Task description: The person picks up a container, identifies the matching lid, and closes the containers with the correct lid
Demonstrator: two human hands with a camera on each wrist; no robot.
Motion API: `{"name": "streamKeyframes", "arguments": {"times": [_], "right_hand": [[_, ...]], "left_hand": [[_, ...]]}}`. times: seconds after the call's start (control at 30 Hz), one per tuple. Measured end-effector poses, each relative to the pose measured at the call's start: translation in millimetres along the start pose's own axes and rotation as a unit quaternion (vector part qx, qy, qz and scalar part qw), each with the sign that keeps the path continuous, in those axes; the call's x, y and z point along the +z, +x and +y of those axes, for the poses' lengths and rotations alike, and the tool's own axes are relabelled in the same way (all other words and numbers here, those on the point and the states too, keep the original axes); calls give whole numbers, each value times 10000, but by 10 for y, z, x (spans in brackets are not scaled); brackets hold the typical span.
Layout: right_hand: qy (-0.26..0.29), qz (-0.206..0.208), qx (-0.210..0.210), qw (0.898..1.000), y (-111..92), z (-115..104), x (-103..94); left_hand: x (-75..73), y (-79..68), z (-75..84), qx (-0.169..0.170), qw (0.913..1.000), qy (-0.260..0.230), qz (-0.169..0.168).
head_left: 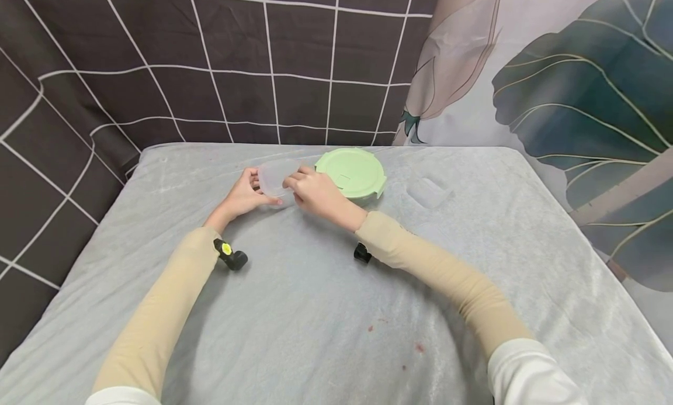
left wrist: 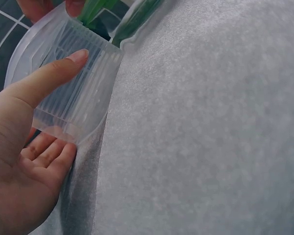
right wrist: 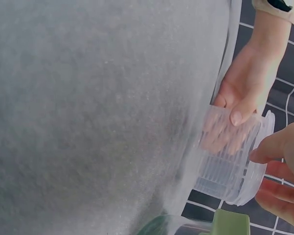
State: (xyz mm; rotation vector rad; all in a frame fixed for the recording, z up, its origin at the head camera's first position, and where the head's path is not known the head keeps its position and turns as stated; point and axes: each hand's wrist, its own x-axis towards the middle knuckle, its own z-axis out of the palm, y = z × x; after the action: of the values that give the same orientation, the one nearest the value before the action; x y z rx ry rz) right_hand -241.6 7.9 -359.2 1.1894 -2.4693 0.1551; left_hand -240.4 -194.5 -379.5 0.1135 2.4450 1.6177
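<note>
A clear plastic container (head_left: 273, 178) with ribbed walls is between my two hands near the back of the table. My left hand (head_left: 245, 194) grips it from the left, thumb over the ribbed side (left wrist: 83, 83) and fingers behind it. On the opposite side, my right hand (head_left: 315, 193) pinches its rim (right wrist: 257, 169) between thumb and fingers. Close beyond the right hand stands a round bowl with a pale green clip lid (head_left: 354, 171). In the right wrist view, a green clip (right wrist: 231, 223) of that lid shows at the bottom edge.
A flat clear plastic piece (head_left: 428, 191) lies to the right of the bowl. Grey cloth (head_left: 294, 311) covers the table, with small reddish spots near the front. A dark gridded curtain (head_left: 221, 48) hangs along the back, a leaf-patterned one (head_left: 589, 101) at the right.
</note>
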Motion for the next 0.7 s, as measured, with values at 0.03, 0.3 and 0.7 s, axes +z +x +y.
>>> {"name": "streamKeyframes", "arguments": {"times": [0.03, 0.3, 0.7], "right_hand": [[27, -21, -8, 10000, 3, -2, -1], [121, -139, -14, 9998, 31, -28, -23], [381, -406, 99, 9984, 109, -10, -63]], "left_hand": [[-4, 23, -32, 0, 10000, -21, 13], [-6, 117, -210, 134, 9999, -1, 77], [-1, 120, -216, 212, 9997, -83, 24]]}}
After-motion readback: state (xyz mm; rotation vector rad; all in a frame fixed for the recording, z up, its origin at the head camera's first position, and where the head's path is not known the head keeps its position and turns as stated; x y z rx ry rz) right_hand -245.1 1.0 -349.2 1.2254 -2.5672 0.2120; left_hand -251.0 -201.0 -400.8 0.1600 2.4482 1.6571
